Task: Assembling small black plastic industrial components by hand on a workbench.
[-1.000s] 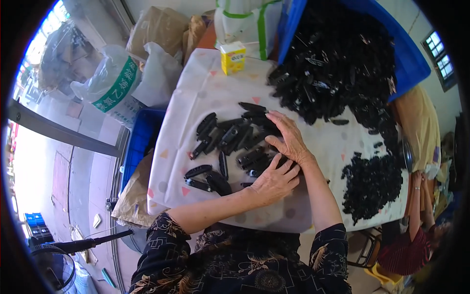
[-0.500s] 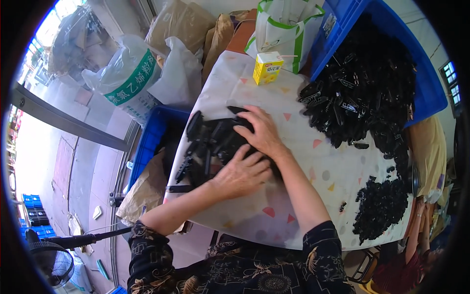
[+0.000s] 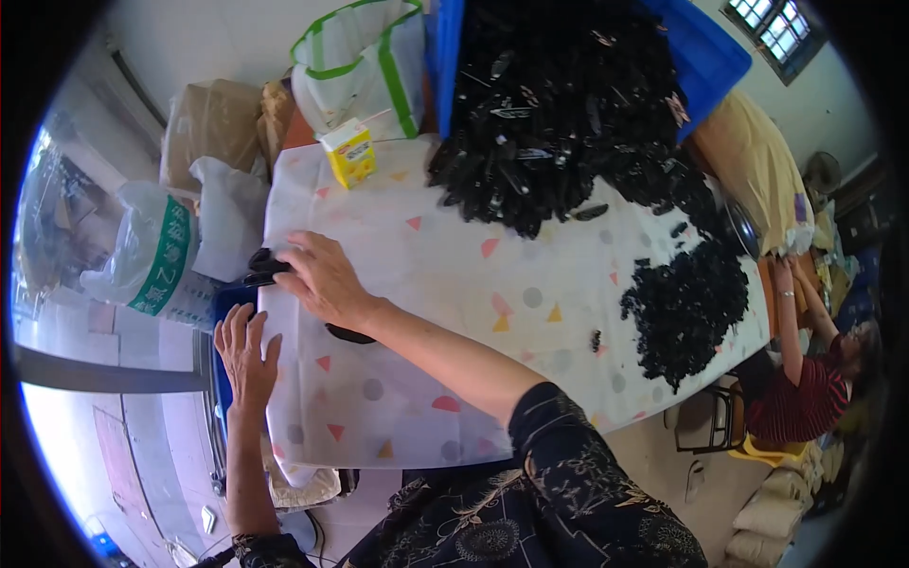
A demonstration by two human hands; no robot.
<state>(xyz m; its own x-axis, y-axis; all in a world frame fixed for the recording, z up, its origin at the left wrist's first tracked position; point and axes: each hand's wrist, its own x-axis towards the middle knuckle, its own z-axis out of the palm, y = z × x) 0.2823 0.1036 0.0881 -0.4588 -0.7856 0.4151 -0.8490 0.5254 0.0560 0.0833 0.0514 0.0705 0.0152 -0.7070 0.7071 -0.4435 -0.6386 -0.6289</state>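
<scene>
At the table's left edge, my right hand (image 3: 327,284) touches a few elongated black plastic pieces (image 3: 267,268) with its fingertips, the fingers apart. Another black piece (image 3: 350,333) lies on the cloth, partly under my right wrist. My left hand (image 3: 248,360) is just past that edge, over a blue crate (image 3: 223,301); its fingers are spread and nothing shows in them. What lies inside that crate is mostly hidden by my hand and the table.
A large blue bin (image 3: 705,57) spills a heap of black pieces (image 3: 530,161) onto the patterned tablecloth (image 3: 454,312). Small black bits (image 3: 686,312) are piled at right. A yellow drink carton (image 3: 350,156) stands by a white-green bag (image 3: 365,76). Another person (image 3: 800,388) sits at far right.
My hands have moved left to the table edge and separated. Most of the black pieces that lay under them are gone from the tabletop. The view has turned rightward.
</scene>
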